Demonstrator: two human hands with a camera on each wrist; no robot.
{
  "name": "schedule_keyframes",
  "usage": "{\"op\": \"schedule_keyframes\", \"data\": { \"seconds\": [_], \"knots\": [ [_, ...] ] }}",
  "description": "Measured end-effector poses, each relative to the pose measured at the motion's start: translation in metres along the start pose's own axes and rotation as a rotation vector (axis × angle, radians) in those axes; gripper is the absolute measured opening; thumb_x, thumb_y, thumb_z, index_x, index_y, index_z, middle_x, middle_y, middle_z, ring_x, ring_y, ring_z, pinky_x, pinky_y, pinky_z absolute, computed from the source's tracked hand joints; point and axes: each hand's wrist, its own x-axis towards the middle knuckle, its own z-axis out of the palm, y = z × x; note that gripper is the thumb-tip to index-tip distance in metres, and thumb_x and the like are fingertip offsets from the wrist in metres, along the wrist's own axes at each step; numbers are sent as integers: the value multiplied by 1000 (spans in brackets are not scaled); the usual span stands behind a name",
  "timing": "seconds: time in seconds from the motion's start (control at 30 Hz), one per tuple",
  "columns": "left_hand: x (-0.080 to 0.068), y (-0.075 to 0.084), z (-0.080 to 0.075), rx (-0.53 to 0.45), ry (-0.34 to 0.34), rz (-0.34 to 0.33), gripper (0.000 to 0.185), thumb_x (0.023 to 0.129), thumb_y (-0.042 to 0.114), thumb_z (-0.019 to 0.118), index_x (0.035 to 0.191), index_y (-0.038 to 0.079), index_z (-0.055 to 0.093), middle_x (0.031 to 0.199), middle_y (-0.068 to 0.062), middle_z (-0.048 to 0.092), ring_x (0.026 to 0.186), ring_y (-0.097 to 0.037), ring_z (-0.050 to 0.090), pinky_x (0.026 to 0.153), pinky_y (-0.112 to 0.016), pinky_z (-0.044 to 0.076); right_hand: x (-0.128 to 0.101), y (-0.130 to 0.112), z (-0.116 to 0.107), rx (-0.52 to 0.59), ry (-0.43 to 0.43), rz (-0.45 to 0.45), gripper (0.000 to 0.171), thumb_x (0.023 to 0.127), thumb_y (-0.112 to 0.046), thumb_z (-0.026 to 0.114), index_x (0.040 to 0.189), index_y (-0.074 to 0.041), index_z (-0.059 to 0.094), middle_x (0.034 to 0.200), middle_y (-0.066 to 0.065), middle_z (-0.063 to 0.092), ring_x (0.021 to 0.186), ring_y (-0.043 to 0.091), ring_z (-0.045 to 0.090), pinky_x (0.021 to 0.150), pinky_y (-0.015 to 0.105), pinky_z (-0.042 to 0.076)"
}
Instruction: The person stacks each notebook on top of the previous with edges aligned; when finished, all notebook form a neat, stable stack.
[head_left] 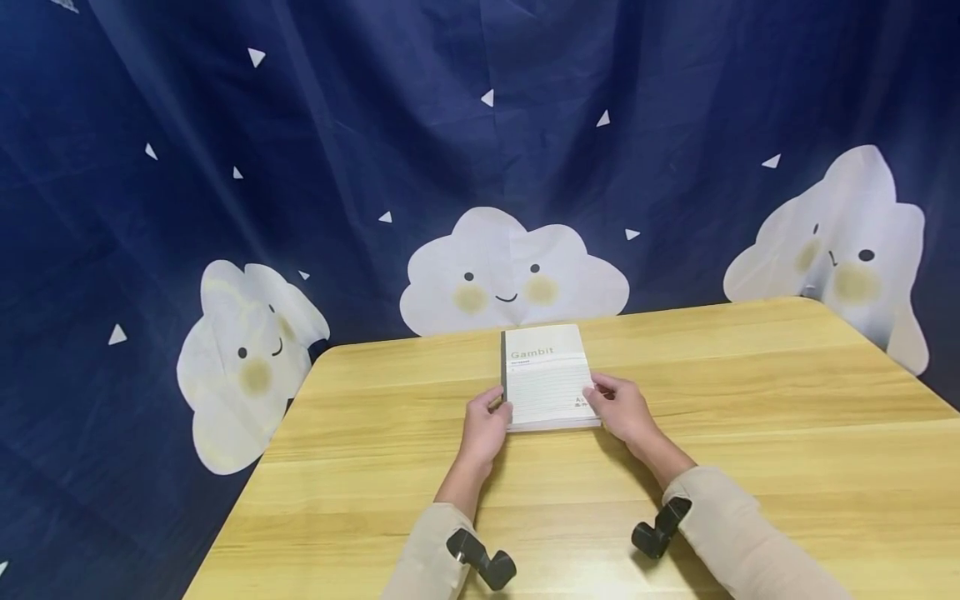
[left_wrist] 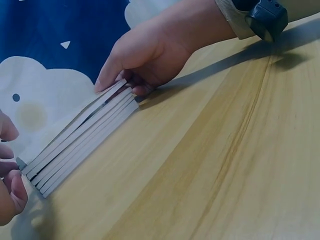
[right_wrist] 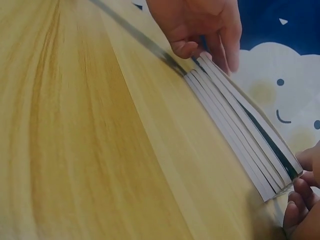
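A stack of several notebooks [head_left: 551, 387] lies on the wooden table, the top one with a pale lined cover, "Gambit" printed on it and a dark spine on the left. My left hand [head_left: 485, 427] pinches the spine side at the near corner. At the opposite near corner my right hand [head_left: 621, 408] grips the top notebook, thumb on its cover. Page edges [left_wrist: 82, 137] show in the left wrist view, with a gap under the uppermost notebook. A dark gap also shows between upper notebooks [right_wrist: 245, 125] in the right wrist view. Fingertips beneath are partly hidden.
The wooden table [head_left: 360, 467] spreads out on both sides of the stack. Behind its far edge hangs a dark blue curtain [head_left: 360, 125] with smiling clouds and white triangles. Black devices [head_left: 480, 560] are strapped over the beige sleeves at both wrists.
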Motion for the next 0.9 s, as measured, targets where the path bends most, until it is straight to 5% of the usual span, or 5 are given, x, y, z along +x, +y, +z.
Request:
{"op": "schedule_keyframes", "data": {
  "seconds": [0.13, 0.4, 0.9],
  "knots": [
    [0, -1, -2, -11, 1, -13, 47, 92, 12, 53, 135, -3, 46, 138, -19, 45, 105, -24, 52, 95, -38, 45, 3, 2, 1, -24, -3, -4, 43, 94, -14, 54, 132, 5, 50, 115, 21, 58, 106, 29, 53, 92, 40, 45],
    [4, -5, -4, -101, 1, -15, 44, 92, 13, 54, 132, -4, 49, 133, -17, 52, 119, -26, 49, 102, -39, 42, 7, 3, 0, -62, -22, 13, 44, 94, -14, 53, 134, 4, 48, 123, 24, 56, 115, 34, 51, 99, 46, 42],
    [4, -7, -4, -130, -6, -24, 40, 92, 12, 54, 129, -4, 53, 126, -16, 57, 108, -22, 57, 85, -29, 50, 5, 3, -2, -87, -32, 18, 45, 95, -16, 52, 135, 2, 47, 130, 26, 52, 123, 37, 47, 104, 49, 38]
  ]
}}
